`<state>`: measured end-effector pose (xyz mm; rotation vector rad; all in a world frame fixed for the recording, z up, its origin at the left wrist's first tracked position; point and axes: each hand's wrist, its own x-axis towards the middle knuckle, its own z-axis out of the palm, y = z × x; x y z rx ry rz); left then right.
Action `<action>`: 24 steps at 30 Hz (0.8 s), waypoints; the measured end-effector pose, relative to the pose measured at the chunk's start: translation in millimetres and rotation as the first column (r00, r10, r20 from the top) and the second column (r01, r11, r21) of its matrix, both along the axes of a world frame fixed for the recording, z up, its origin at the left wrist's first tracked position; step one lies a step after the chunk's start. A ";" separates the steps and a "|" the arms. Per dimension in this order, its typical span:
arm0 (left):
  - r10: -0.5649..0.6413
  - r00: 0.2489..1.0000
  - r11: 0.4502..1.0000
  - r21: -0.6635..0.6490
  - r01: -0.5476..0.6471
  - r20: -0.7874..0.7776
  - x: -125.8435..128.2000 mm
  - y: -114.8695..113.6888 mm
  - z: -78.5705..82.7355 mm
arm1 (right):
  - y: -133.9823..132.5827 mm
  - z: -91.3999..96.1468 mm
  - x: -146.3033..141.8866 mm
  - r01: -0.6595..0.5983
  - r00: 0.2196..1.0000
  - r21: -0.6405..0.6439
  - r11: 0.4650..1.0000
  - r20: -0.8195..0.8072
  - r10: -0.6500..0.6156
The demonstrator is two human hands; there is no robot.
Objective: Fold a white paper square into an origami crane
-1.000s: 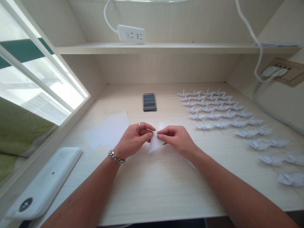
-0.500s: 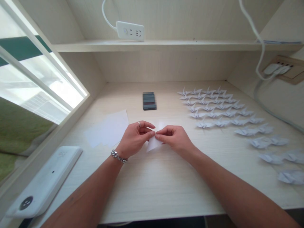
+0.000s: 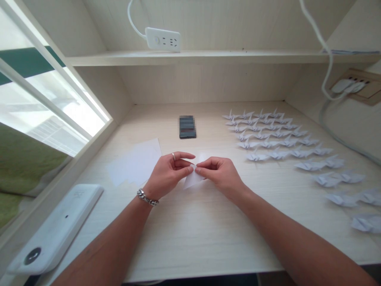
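A small folded piece of white paper (image 3: 192, 180) is held just above the pale wooden desk (image 3: 190, 238), near its middle. My left hand (image 3: 169, 172), with a ring and a chain bracelet, pinches the paper's upper edge from the left. My right hand (image 3: 218, 172) pinches the same edge from the right, fingertips almost meeting the left hand's. A loose stack of flat white sheets (image 3: 135, 163) lies just left of my left hand. Rows of several finished white paper cranes (image 3: 276, 137) cover the desk's right side.
A dark phone (image 3: 187, 127) lies behind my hands. A white flat device (image 3: 55, 230) sits at the front left by the window. A power strip (image 3: 162, 39) rests on the shelf above; cables (image 3: 327, 59) hang to a wall socket (image 3: 357, 86) at right.
Both hands stay pinched on the folded paper and have shifted only slightly; my left index finger has lifted a little. The paper sits a touch higher and flatter between the fingers.
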<state>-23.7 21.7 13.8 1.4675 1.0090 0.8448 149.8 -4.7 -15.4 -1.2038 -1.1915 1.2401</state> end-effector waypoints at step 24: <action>0.139 0.987 0.990 0.050 -0.135 -0.082 7.3 -0.3 -3.2 | 0.7 -1.7 -4.3 0.032 0.999 0.024 0.999 0.024 -0.032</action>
